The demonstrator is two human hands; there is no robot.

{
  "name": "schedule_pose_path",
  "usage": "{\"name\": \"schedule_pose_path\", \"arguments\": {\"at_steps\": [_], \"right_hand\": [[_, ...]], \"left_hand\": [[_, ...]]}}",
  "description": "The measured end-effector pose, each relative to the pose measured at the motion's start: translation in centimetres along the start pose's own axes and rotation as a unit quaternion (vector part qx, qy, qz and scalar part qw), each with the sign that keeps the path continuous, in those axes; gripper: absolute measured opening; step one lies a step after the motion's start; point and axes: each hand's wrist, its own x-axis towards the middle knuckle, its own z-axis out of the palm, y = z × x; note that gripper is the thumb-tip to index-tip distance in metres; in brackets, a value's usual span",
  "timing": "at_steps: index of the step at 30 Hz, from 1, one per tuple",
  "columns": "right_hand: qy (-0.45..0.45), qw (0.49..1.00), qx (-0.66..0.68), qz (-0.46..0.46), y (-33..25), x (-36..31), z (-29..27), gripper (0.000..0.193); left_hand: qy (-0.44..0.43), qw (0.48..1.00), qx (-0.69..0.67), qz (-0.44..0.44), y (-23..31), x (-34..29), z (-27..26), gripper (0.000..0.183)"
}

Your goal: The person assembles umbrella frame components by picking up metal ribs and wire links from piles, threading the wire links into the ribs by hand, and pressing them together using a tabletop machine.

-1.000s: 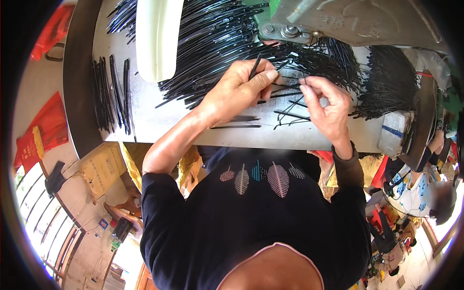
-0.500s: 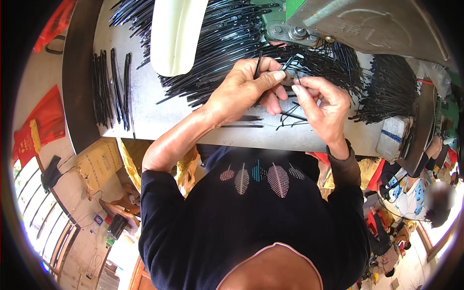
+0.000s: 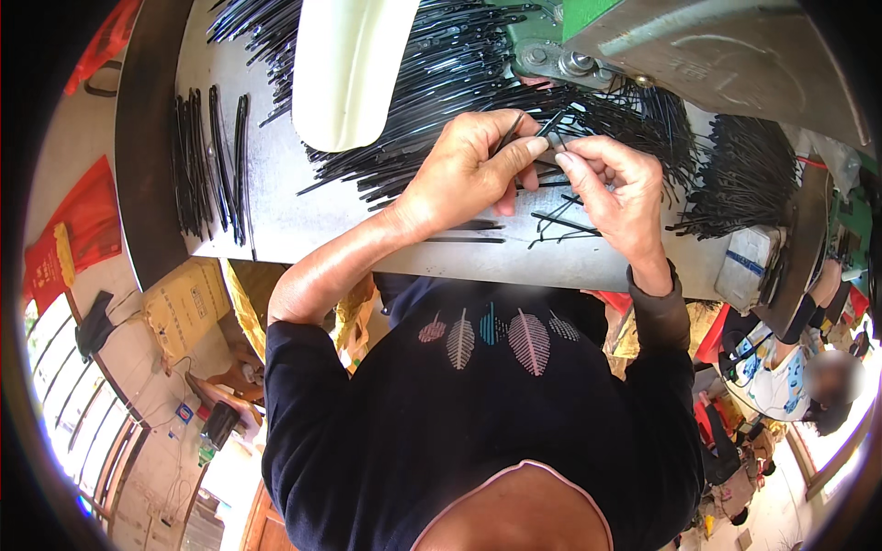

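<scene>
My left hand (image 3: 478, 165) is closed around a slender black strip (image 3: 554, 122), pinched between thumb and index finger. A second dark strip (image 3: 507, 133) sticks out between its fingers. Close beside it, my right hand (image 3: 617, 188) has thumb and index finger pinched on a small thin piece (image 3: 559, 140), too small to name, against the end of the strip. Under the hands, a few loose black strips (image 3: 562, 223) lie crossed on the metal tabletop (image 3: 514, 262). Beyond them spreads a large heap of similar strips (image 3: 441, 83).
A cream-coloured curved panel (image 3: 347, 83) hangs over the heap. A green machine with a metal cover (image 3: 717, 55) stands at the back right. More strips are bundled at the right (image 3: 744, 174) and laid in a row at the left (image 3: 193, 165). A small tin box (image 3: 749, 257) sits on the right edge.
The fingertips of both hands have drawn closer together, the right ones moving slightly up and left towards the strip. The strip in my left hand has tilted a little.
</scene>
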Motion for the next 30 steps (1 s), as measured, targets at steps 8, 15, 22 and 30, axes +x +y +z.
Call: {"name": "schedule_pose_path", "arguments": {"at_steps": [8, 15, 22, 30], "right_hand": [[0.005, 0.998, 0.063, 0.023, -0.1, 0.2, 0.4, 0.004], [0.100, 0.994, 0.003, -0.054, 0.6, 0.6, 1.3, 0.002], [0.042, 0.997, 0.057, -0.006, 0.6, 0.9, 0.6, 0.001], [0.048, 0.993, 0.104, 0.026, 0.2, 1.4, 0.7, 0.001]], "left_hand": [[0.049, 0.986, 0.109, 0.113, -0.9, 0.5, 0.2, 0.013], [0.038, 0.983, 0.147, 0.098, -0.5, 0.6, 0.4, 0.019], [0.003, 0.997, 0.064, 0.032, 0.0, 1.0, -0.1, 0.028], [0.017, 0.993, 0.093, 0.068, 0.2, 1.7, -0.1, 0.030]]}}
